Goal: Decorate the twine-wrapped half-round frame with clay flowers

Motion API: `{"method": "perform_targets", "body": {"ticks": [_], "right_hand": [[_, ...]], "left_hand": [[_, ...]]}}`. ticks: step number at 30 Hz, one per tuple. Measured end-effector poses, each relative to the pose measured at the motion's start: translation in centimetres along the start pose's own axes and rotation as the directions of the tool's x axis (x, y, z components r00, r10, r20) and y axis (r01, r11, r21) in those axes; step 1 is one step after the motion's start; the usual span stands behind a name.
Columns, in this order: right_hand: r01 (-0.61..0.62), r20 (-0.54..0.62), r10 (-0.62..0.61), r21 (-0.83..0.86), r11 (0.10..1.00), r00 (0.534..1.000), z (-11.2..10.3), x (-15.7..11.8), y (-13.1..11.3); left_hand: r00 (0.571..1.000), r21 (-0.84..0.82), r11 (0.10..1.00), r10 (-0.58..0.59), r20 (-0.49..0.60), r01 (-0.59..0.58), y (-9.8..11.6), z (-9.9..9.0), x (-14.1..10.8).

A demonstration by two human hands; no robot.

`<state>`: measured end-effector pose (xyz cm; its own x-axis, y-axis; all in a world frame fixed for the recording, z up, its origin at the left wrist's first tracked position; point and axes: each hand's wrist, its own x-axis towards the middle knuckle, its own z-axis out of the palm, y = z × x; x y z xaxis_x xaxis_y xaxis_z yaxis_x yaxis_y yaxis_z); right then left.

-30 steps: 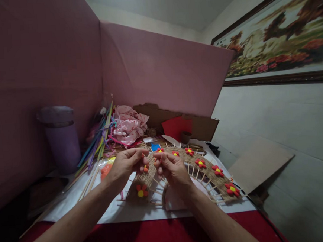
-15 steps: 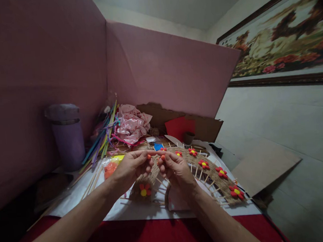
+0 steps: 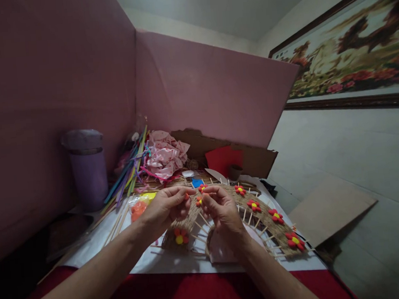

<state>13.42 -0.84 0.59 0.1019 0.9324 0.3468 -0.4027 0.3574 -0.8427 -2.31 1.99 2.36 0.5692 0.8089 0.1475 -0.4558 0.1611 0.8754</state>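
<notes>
My left hand (image 3: 172, 206) is closed, pinching a small orange lump of modelling clay (image 3: 187, 196) between thumb and forefinger. Just to its right, my right hand (image 3: 221, 210) has thumb and forefinger pressed together; whatever lies between them is hidden. A gap separates the two sets of fingertips. Beneath both hands lies a twine-wrapped arch (image 3: 266, 229) with thin wooden sticks poking out along its edges. Red flowers with yellow centres, such as the one at its right end (image 3: 294, 242) and another at its left end (image 3: 180, 236), sit along it.
A plastic bag of orange clay (image 3: 138, 210) lies left of my hands. Behind are a purple tumbler (image 3: 90, 176), colourful pipe cleaners (image 3: 127, 169), crumpled pink fabric (image 3: 168, 155), red paper (image 3: 223, 160) and scissors (image 3: 249, 186). White paper (image 3: 174, 270) covers part of the red cloth (image 3: 162, 295).
My fingertips have drawn a little apart, showing a flower between them. The orange piece visible at my right fingertips earlier is now out of sight. The view has shifted slightly.
</notes>
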Motion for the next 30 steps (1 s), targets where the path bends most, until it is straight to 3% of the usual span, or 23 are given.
{"method": "perform_targets", "body": {"ticks": [5, 10, 14, 20, 30], "right_hand": [[-0.071, 0.055, 0.072, -0.023, 0.997, 0.996, -0.4, 0.2, 0.3], [-0.071, 0.044, 0.070, 0.010, 0.997, 0.997, -0.4, 0.2, 0.2], [-0.136, 0.046, 0.136, -0.006, 0.991, 0.990, -0.3, 0.0, 0.1], [-0.144, 0.102, 0.148, -0.043, 0.989, 0.984, -0.2, -0.1, 0.1], [-0.114, 0.084, 0.125, -0.128, 0.985, 0.989, -0.1, -0.4, 0.1]], "left_hand": [[0.999, 0.101, 0.994, 0.052, -0.014, -0.050, -0.1, 0.2, 0.0], [0.993, 0.241, 0.967, 0.097, -0.065, -0.079, -0.1, 0.6, -0.2], [0.986, 0.348, 0.933, 0.137, -0.099, -0.095, 0.1, 1.0, -0.3], [0.973, 0.518, 0.841, 0.221, -0.062, -0.158, -0.1, 1.5, -0.4], [0.939, 0.697, 0.672, 0.344, 0.003, -0.248, -0.8, 0.9, 0.0]]}}
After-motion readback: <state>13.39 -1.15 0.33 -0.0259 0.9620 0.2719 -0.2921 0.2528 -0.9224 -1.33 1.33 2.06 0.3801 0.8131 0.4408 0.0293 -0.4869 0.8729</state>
